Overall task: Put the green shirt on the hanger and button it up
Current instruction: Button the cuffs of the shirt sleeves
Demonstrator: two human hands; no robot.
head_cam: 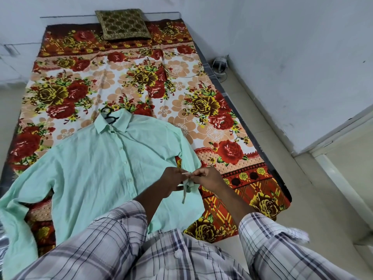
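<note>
Green fabric cuff (186,176), centre right of frame, is pinched between left hand (171,181) and right hand (211,178). Pale green shirt (96,164) lies flat on red floral bedsheet (141,87), black plastic hanger (109,116) inside collar. Judgement: cuff buttoning underway; next, push button through hole.

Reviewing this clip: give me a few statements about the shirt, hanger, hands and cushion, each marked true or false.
1. The green shirt lies spread out on the floral sheet. True.
2. The hanger lies beside the shirt, fully uncovered. False: only its black hook shows, sticking out at the collar.
3. The left hand and right hand both pinch the sleeve cuff. True.
4. The cushion lies on top of the shirt. False: it sits at the far end of the bed, apart from the shirt.
</note>
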